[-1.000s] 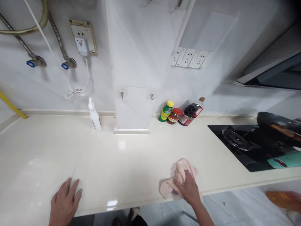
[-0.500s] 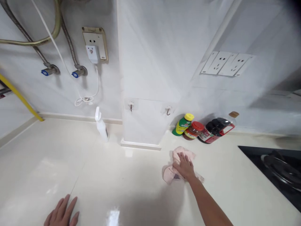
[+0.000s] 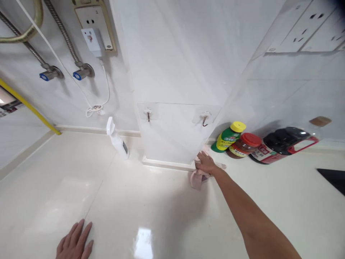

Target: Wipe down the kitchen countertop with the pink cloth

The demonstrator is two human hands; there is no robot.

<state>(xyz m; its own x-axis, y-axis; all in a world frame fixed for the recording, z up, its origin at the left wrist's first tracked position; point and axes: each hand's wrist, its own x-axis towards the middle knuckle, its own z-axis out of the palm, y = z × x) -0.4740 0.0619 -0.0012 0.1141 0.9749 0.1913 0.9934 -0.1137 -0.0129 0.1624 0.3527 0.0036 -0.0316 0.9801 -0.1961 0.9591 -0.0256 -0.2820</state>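
My right hand [image 3: 206, 163] presses a pale pink cleaning cloth [image 3: 198, 180] against the counter, at the right corner of the wall pillar's base. The cloth is bunched under my fingers, with loose ends spreading out to the front and right. Some fingertips are partly lost against the pillar edge. My left hand [image 3: 74, 241] lies flat on the white counter [image 3: 115, 212] at the lower left, fingers outstretched and holding nothing. Just right of my right hand stand a green bottle with a yellow cap [image 3: 228, 137] and a red-lidded jar [image 3: 244, 145].
A large dark sauce bottle [image 3: 280, 145] stands beside the jar. The black hob's corner [image 3: 332, 178] shows at far right. Left of the pillar [image 3: 172, 136], a white spray bottle [image 3: 118, 142] stands near the wall. Two hooks are on the pillar. A yellow pipe [image 3: 32, 109] runs down at left.
My right hand has pushed the cloth away from me, from the open counter to the pillar's corner. My view has moved closer to the pillar. The left hand stays flat on the counter.
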